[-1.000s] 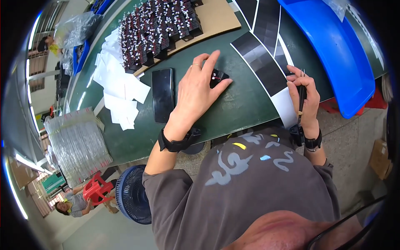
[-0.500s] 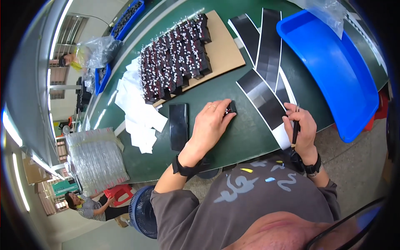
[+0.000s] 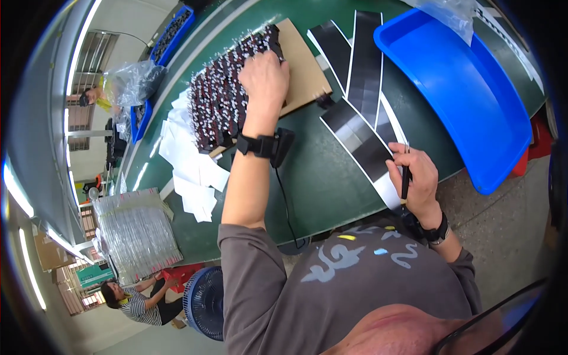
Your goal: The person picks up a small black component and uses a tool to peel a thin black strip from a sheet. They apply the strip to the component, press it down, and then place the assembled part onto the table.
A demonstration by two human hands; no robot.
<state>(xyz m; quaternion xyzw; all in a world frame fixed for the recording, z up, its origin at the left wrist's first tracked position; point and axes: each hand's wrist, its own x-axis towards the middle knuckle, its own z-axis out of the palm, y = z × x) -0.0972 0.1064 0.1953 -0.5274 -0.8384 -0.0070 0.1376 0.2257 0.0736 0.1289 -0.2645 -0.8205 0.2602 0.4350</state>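
Observation:
My left hand [image 3: 264, 83] reaches over rows of small black blocks [image 3: 219, 97] topped with white-tipped wires, standing on a cardboard sheet [image 3: 305, 71]. Its fingers curl down among the blocks; their tips and anything between them are hidden. A single dark block [image 3: 324, 100], smeared by motion, is at the cardboard's right edge. My right hand [image 3: 417, 177] is closed around a slim black tool [image 3: 406, 180] with a thin tip, held upright beside the lower end of the black strips with white edges [image 3: 361, 139].
A large blue tray [image 3: 455, 89] stands at the right, with clear plastic [image 3: 452, 18] over its far end. White paper pieces [image 3: 192, 165] lie left of the blocks. Bubble-wrap-like sheets [image 3: 139, 234] are stacked at the table's left end. Two people are in the background.
My left hand has left the single block and moved up and away to the block rows. That block now lies farther off, by the cardboard. My forearm covers the phone. The right hand keeps its tool.

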